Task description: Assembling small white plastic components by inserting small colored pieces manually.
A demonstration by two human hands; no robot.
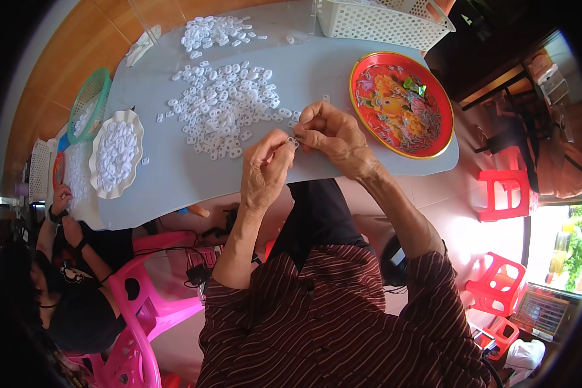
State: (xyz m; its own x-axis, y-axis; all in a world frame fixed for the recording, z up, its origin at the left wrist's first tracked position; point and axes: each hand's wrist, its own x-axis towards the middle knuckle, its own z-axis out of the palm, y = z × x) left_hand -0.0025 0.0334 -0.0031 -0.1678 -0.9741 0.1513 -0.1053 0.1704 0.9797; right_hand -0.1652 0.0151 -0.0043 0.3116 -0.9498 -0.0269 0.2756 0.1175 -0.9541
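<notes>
Over the table's near edge, my left hand pinches a small pale plastic piece between thumb and fingertips. My right hand meets it there, its thumb and forefinger pressed together; whatever they hold is too small to make out. Beyond my hands spreads a loose heap of small white oval plastic pieces with holes in them. To the right of my right hand lies a round red floral tray with a gold rim. Many thin metal-looking pins and a green wrapper lie in it.
A second white heap lies farther back, near a white perforated basket. At left stand a scalloped dish of white pieces and a green basket. Another person's hand works there. A pink chair and red stools stand around.
</notes>
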